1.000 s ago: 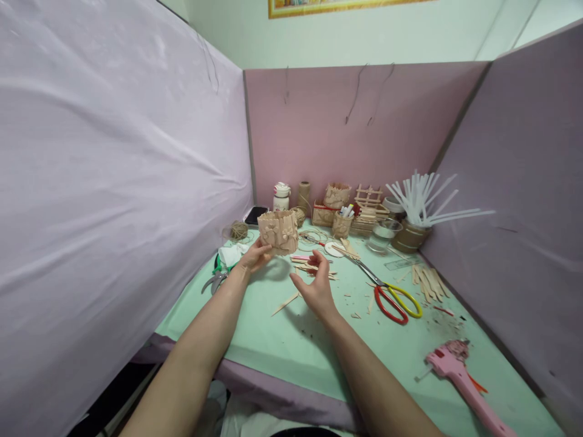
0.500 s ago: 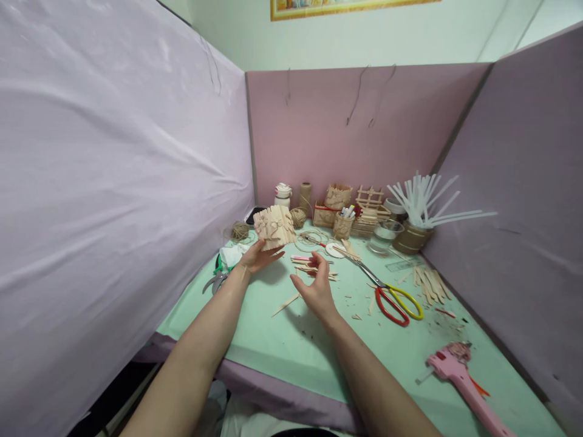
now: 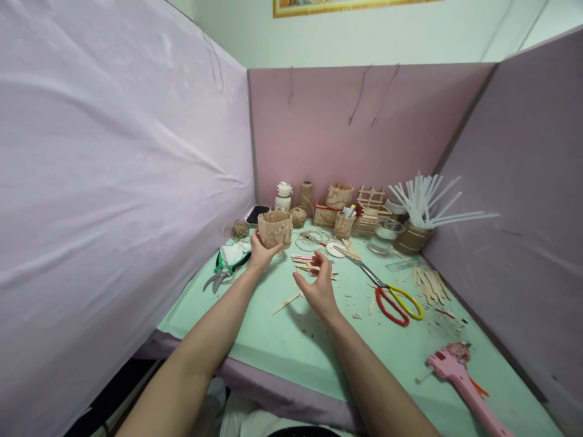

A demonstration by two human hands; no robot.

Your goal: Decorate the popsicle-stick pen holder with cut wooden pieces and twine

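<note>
My left hand (image 3: 263, 250) grips a small round pot made of wooden craft sticks (image 3: 276, 230), with raised wooden decoration on its side. The pot is upright, held above the table, and its open top shows. To its right, my right hand (image 3: 317, 284) hangs over the table with thumb and fingers spread, holding nothing. Just behind that hand lie several loose craft sticks (image 3: 304, 265) and a pink pen-like tool (image 3: 301, 258). A single thin stick (image 3: 286, 302) rests between my forearms.
Scissors with red and yellow handles (image 3: 387, 297) and a pink glue gun (image 3: 464, 379) lie at right. Green-handled pruning shears (image 3: 223, 276) lie at left. At the back stand a twine ball (image 3: 298, 216), a glass bowl (image 3: 385, 237) and a pot of white glue sticks (image 3: 412, 238).
My left hand has turned the pot from tilted to upright, so its open top now shows. It has shifted slightly to the right. My right hand has hardly moved.
</note>
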